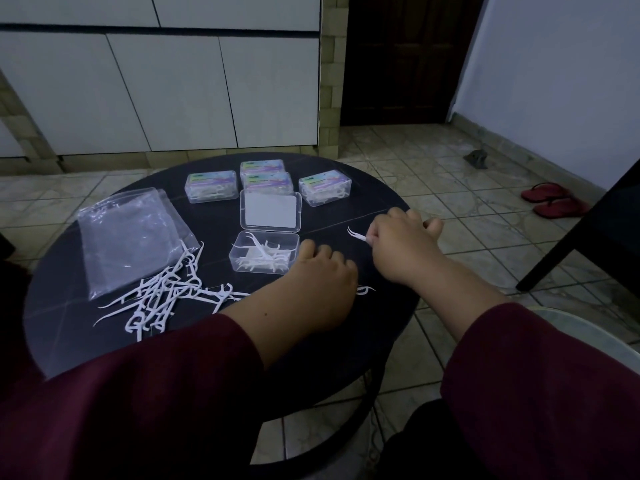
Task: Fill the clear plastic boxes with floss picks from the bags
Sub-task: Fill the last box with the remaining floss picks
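On the round dark table [104, 341], the open clear box [265, 252] sits near the centre with a few floss picks inside and its lid [270, 211] standing open at its 12 o'clock, while four closed, filled boxes [211, 186] line the far edge and the empty bags [128, 233] lie at 9 o'clock above a loose heap of floss picks [166, 292]. The left hand [322, 278] rests at the box's 4 o'clock, fingers curled down; whether it holds anything I cannot tell. The right hand [398, 240], at 3 o'clock, pinches what seems to be two picks [356, 234].
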